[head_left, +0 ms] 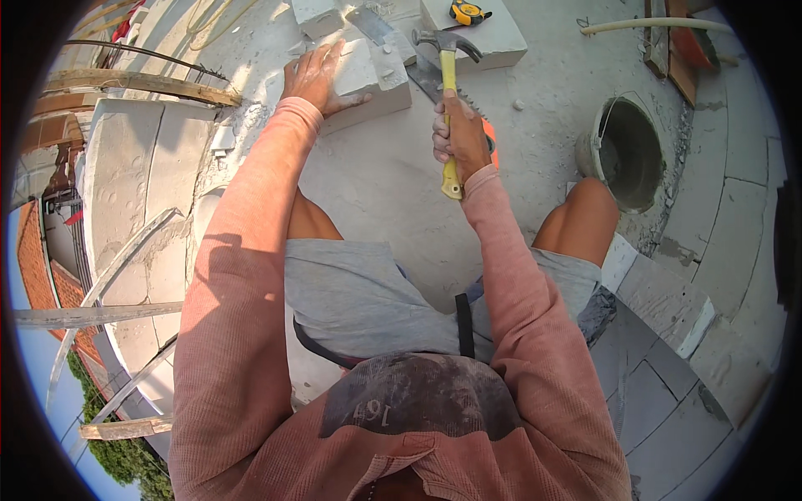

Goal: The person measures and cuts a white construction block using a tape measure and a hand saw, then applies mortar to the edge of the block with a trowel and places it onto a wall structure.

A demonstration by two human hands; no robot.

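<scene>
My left hand (313,82) lies on the left part of a pale, light-coloured building block (380,102), its fingers stretched out and the thumb spread along the near side. A broken, stepped surface shows on top of the block. In my right hand (462,138) is a claw hammer (449,71) with a yellow handle, its metal head pointing away from me and its claw to the right. Beneath the hammer lies a handsaw (426,77) with a toothed blade; its orange handle is partly hidden behind my right hand.
A yellow and black tape measure (469,12) rests on another pale block (501,52) at the far side. To the right stands a dirty bucket (603,138) beside my knee. Wooden strips (142,79) and a block wall (125,159) are at the left, with rubble near them.
</scene>
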